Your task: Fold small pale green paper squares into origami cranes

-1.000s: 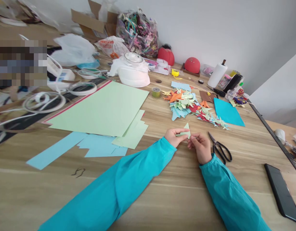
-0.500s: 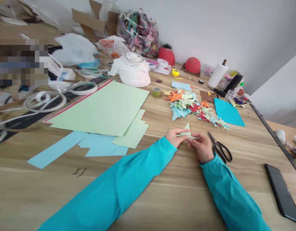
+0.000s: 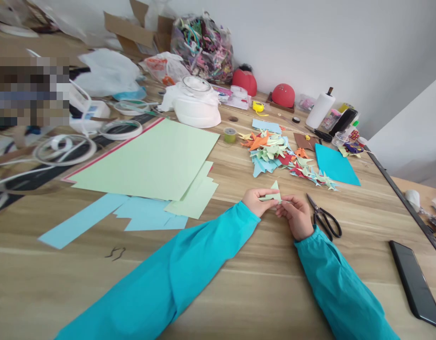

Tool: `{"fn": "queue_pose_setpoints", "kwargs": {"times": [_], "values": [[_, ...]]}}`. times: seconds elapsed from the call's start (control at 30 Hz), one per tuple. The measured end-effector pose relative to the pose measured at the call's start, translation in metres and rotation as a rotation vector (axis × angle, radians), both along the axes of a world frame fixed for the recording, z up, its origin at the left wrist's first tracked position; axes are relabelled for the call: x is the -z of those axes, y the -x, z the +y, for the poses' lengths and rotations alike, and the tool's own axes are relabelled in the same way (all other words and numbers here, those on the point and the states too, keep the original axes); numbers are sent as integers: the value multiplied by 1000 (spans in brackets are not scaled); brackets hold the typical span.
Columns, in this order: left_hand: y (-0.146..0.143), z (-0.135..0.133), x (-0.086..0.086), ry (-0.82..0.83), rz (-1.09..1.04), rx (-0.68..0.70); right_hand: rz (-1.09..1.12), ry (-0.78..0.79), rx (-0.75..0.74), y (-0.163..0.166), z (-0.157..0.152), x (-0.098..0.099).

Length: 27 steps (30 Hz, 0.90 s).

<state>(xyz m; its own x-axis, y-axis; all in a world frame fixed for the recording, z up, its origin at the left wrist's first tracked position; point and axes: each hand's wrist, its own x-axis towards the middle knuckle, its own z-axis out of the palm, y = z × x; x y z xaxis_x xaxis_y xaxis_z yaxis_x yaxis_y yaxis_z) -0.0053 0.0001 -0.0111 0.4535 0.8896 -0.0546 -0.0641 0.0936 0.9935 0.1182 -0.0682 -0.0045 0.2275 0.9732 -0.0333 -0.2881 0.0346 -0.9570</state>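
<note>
Between my two hands is a small piece of light green origami paper (image 3: 275,188), folded so that one sharp point stands up. My left hand (image 3: 256,201) pinches its left side between thumb and fingers. From the right, my right hand (image 3: 296,213) pinches the paper's right point, the fingertips covering most of it. Just right of that hand lie black-handled scissors (image 3: 326,220), not touched. Beyond my hands spreads a pile of folded paper cranes (image 3: 270,150) in green, blue, orange and red.
Large green sheets (image 3: 147,160) and cut blue paper strips (image 3: 83,219) lie at left. A thread spool (image 3: 230,135), a turquoise sheet (image 3: 336,164) and a white roll (image 3: 320,109) stand or lie farther back. A black phone (image 3: 414,283) rests at right.
My right fingers have closed over the paper's right point, which stuck out before. The left hand keeps its grip, almost unmoved.
</note>
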Motion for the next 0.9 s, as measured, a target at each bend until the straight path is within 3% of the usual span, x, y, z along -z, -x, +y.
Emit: {"fn": "queue_pose_setpoints", "kwargs": {"times": [0.3,0.6,0.9], "values": [[1,-2,-6,31,-16,-3,-69,-37,34,1,0,3],[1,-6,-11,20,-24,-31,-110,-40,-28,1,0,2],[1,-5,-5,107,-82,-4,-212,-38,-49,3,-1,0]]}}
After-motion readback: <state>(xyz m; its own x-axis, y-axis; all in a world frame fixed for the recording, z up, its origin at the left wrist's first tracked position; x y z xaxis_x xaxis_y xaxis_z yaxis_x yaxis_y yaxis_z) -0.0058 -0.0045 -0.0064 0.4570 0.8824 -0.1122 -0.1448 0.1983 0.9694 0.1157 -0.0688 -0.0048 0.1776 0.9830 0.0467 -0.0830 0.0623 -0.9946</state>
